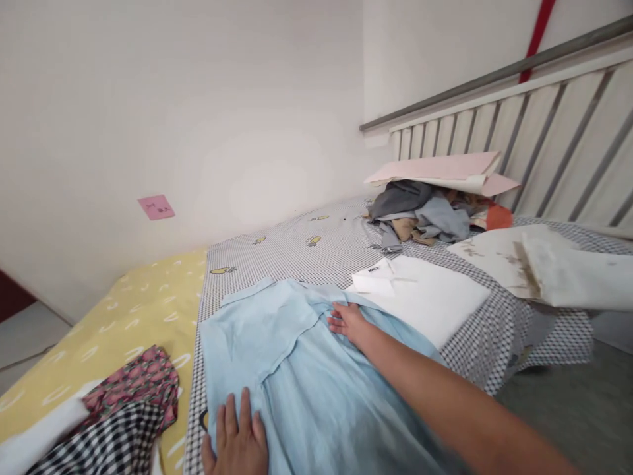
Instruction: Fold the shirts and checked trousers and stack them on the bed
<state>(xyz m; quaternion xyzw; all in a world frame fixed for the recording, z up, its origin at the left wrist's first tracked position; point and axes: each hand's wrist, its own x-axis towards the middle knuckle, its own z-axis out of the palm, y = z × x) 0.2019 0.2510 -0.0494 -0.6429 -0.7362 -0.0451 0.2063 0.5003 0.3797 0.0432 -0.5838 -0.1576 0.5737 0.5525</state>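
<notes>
Now looking down at a light blue garment (pixel 301 382), laid out on the small-checked sheet (pixel 289 247), close to the edge of the yellow sheet (pixel 163 284). Spread fairly flat, with soft creases down its body. Points its top part, marked off by a slanting seam (pixel 291 349), away toward the upper left and the wall (pixel 237 86). Runs aslant along its long axis, from that top part down toward the lower right, then out past the bottom edge of the view; cannot tell the place of its lower end.

Rests the left hand (pixel 237 435) flat at the garment's left margin, palm down, fingers straight and aimed at the wall. Farther up, with the forearm across the body of the garment, touches the cloth near the upper end of the seam with the right hand (pixel 349 321), fingers slightly bent; cannot tell whether pinched on a fold or merely resting. Holds both hands well apart.

Just to the right, shows a white folded cloth (pixel 435 297) with dark lettering. Farther back, has a pile of clothes (pixel 435 214) beneath a pink board (pixel 440 168). At lower left, includes a pink-patterned cloth (pixel 136 382) touching a black-and-white checked cloth (pixel 109 439).
</notes>
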